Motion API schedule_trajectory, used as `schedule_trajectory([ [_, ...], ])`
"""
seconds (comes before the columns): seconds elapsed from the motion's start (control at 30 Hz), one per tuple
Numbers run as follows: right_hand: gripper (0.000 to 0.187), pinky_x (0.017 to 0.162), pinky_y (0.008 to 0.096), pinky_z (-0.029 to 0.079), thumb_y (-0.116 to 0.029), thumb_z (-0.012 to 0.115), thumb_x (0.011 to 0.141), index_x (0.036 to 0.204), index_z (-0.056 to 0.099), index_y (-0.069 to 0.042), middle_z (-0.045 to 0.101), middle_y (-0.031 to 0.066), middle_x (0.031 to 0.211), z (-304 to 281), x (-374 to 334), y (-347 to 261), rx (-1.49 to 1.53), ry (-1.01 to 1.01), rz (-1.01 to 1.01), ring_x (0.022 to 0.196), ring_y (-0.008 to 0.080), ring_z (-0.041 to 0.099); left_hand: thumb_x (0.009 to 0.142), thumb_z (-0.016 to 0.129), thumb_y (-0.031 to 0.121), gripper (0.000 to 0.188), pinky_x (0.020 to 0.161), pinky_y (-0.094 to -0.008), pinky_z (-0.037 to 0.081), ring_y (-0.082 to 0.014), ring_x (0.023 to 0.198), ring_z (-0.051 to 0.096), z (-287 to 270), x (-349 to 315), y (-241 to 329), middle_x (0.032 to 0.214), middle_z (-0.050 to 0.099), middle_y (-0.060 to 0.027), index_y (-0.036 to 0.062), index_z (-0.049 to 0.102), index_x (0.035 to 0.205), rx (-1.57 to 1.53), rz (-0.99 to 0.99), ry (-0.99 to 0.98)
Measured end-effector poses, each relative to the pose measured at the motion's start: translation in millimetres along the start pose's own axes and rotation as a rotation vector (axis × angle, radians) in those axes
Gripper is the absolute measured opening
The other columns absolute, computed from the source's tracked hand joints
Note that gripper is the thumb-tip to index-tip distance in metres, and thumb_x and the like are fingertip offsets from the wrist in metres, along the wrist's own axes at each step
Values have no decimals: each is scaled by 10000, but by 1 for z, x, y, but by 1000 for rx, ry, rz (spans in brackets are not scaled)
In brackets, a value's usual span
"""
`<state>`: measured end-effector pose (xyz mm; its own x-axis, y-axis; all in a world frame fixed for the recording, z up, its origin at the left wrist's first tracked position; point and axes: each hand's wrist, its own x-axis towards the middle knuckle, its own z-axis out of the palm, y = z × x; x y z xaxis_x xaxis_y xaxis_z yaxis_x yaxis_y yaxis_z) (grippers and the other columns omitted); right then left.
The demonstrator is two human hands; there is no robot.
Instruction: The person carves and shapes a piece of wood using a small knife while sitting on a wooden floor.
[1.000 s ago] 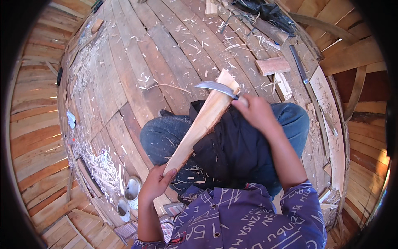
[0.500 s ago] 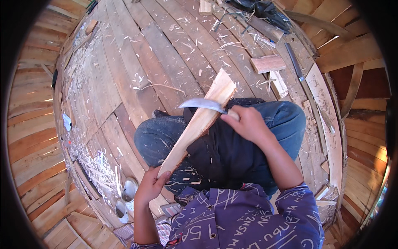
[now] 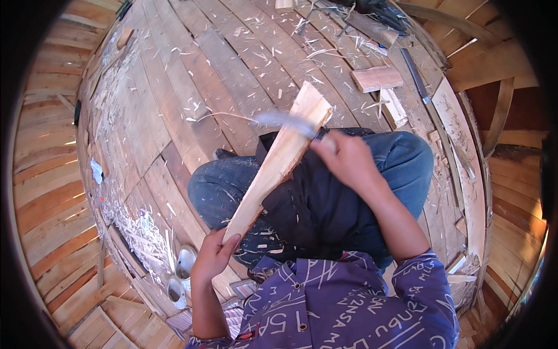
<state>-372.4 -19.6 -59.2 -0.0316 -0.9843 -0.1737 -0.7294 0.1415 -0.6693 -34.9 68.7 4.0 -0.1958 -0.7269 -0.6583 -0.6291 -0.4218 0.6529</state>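
Wood slants above our legs, wide end poking past them; lots of open floor ahead. Knife tip sticks out past wood's left edge. We count one knife, one long wood: left hand fingers pinch narrow end, right hand fingers wrap knife handle. Since last frame, knife moved up toward wide end, blade blurry.

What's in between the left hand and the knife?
In the head view, a long stretch of wood lies between the left hand and the knife.
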Motion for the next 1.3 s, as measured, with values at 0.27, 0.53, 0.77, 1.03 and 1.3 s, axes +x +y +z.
schedule_trajectory([
  [0.27,469,721,514,516,-498,619,874,898,682,-35,668,253,783,-2,8,3,-12,53,85,795,431,659,979,579,232,248,628,-259,428,-84,674,524,4,3,-8,722,572,-3,-13,616,970,-29,12,27],
  [0.53,428,516,448,502,-472,642,873,807,626,-49,640,162,643,7,12,7,-269,310,-96,593,357,649,975,576,218,248,599,-282,425,-112,644,526,5,2,-13,681,561,-34,-25,628,980,-65,32,28],
  [0.77,414,480,413,497,-468,659,860,805,620,-59,644,121,643,18,12,10,-343,405,-168,564,322,649,976,571,224,257,584,-297,414,-115,617,494,4,1,-8,648,538,-34,-26,630,979,-25,76,57],
  [1.03,379,440,308,480,-402,605,932,806,607,-45,638,120,645,8,27,33,446,-216,74,487,199,621,978,569,209,240,604,-286,421,-115,651,517,3,-2,-8,704,556,-35,-18,633,1019,-12,46,45],
  [1.3,411,347,219,326,-438,581,955,882,582,-33,511,9,540,-14,32,22,1075,-647,419,397,67,464,967,582,222,248,619,-313,447,-167,665,567,4,-2,-21,676,566,-73,-12,646,1018,27,59,76],
])
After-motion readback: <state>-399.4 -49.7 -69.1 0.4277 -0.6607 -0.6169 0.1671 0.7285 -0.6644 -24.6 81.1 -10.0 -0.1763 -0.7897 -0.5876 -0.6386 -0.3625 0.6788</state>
